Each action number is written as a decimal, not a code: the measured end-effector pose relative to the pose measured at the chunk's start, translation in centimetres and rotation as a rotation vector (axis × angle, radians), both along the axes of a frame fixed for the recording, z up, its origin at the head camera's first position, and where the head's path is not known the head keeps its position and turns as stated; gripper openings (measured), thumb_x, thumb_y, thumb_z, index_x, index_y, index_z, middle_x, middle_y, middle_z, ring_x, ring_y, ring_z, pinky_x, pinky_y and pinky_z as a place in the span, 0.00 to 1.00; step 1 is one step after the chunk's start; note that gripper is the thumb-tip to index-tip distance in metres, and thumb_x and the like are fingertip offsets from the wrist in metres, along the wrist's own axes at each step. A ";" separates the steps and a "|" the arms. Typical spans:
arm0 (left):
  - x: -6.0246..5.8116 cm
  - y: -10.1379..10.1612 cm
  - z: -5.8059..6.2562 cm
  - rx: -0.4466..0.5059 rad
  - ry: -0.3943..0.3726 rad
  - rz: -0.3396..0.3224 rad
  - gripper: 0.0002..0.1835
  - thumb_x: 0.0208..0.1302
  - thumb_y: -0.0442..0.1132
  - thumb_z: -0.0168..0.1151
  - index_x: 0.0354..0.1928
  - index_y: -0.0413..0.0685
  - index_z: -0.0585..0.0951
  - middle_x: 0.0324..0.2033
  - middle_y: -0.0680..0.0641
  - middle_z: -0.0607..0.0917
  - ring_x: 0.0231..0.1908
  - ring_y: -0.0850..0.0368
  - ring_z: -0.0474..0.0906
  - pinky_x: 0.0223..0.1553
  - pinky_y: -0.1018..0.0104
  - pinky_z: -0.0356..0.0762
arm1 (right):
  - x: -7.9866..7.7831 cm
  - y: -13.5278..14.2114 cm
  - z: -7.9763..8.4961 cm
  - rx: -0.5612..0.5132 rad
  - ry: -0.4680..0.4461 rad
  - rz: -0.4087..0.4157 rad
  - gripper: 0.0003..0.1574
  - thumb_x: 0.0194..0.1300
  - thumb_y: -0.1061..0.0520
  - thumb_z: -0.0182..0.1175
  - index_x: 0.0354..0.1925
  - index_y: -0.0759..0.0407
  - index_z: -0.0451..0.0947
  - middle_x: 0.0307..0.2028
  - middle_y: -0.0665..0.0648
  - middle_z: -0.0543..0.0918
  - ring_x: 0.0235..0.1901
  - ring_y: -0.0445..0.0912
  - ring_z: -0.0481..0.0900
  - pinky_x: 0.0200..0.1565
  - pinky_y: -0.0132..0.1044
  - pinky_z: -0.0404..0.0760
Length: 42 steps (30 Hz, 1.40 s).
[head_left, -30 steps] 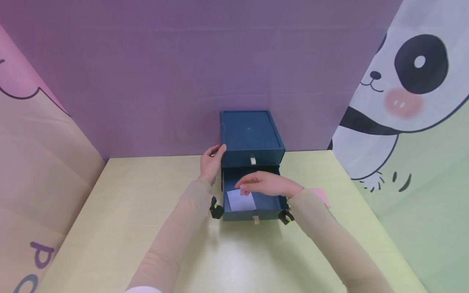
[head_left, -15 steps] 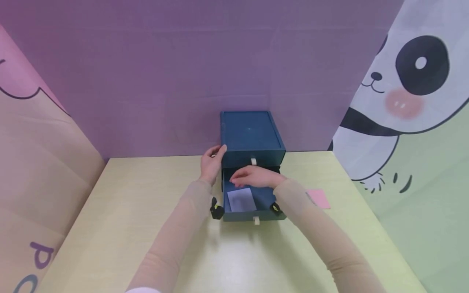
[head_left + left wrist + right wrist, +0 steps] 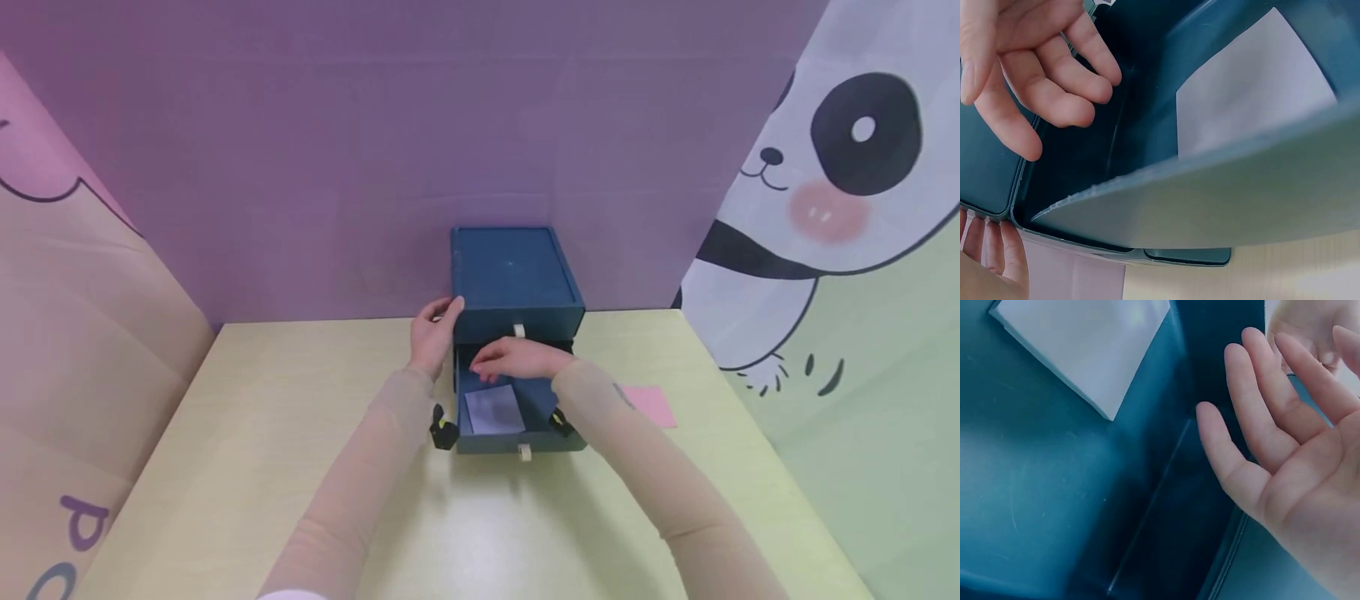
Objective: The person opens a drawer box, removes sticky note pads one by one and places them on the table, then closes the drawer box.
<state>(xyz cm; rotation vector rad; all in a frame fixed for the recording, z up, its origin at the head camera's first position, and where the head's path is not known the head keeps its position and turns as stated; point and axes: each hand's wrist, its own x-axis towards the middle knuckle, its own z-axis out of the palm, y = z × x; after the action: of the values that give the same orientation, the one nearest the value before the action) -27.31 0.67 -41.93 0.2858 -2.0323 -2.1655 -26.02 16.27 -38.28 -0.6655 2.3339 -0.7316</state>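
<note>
A dark blue two-drawer box (image 3: 513,267) stands on the table with its lower drawer (image 3: 540,408) pulled out. Inside that drawer lies a pale lilac square pad of paper (image 3: 495,410); its thin edge shows in the right wrist view. My left hand (image 3: 432,335) rests against the box's left side, thumb at the front top corner. Over the back part of the drawer hovers my right hand (image 3: 517,358), fingers loosely bent and holding nothing. In the right wrist view the right hand's fingers (image 3: 1260,412) are spread, apart from the pad (image 3: 1085,350).
A pink paper square (image 3: 651,406) lies on the table right of the box, partly behind the right sleeve. The upper drawer is closed, with a white pull tab (image 3: 519,331). A purple backdrop (image 3: 337,167) hangs close behind the box.
My right hand has moved left and back, away from above the paper pad, and barely shifts in the last half second. My left hand stays against the box.
</note>
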 end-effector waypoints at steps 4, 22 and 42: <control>0.0 -0.1 -0.1 -0.001 -0.006 0.006 0.25 0.61 0.52 0.61 0.56 0.44 0.78 0.52 0.44 0.79 0.45 0.53 0.73 0.49 0.60 0.72 | -0.5 -0.1 -0.3 0.002 0.013 0.037 0.23 0.72 0.51 0.50 0.57 0.62 0.75 0.48 0.58 0.82 0.44 0.46 0.80 0.54 0.42 0.76; 0.0 -0.2 -0.6 0.005 -0.037 0.001 0.25 0.62 0.52 0.61 0.56 0.46 0.78 0.54 0.46 0.78 0.48 0.53 0.73 0.53 0.58 0.72 | 0.0 -1.7 -2.9 0.517 0.330 0.202 0.27 0.44 0.44 0.75 0.40 0.52 0.77 0.36 0.49 0.79 0.35 0.43 0.73 0.42 0.37 0.76; 0.0 0.0 -0.1 -0.001 -0.037 -0.012 0.25 0.62 0.53 0.61 0.56 0.46 0.77 0.54 0.46 0.78 0.48 0.52 0.73 0.55 0.57 0.72 | 0.3 -1.6 -4.1 0.721 0.469 0.181 0.35 0.38 0.42 0.77 0.45 0.53 0.79 0.41 0.52 0.82 0.39 0.45 0.78 0.45 0.41 0.79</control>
<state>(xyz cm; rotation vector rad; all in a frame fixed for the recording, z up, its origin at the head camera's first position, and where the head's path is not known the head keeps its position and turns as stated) -27.30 0.63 -42.04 0.3177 -2.0596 -2.1820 -25.69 14.70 -42.40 -0.7392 2.6450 0.3969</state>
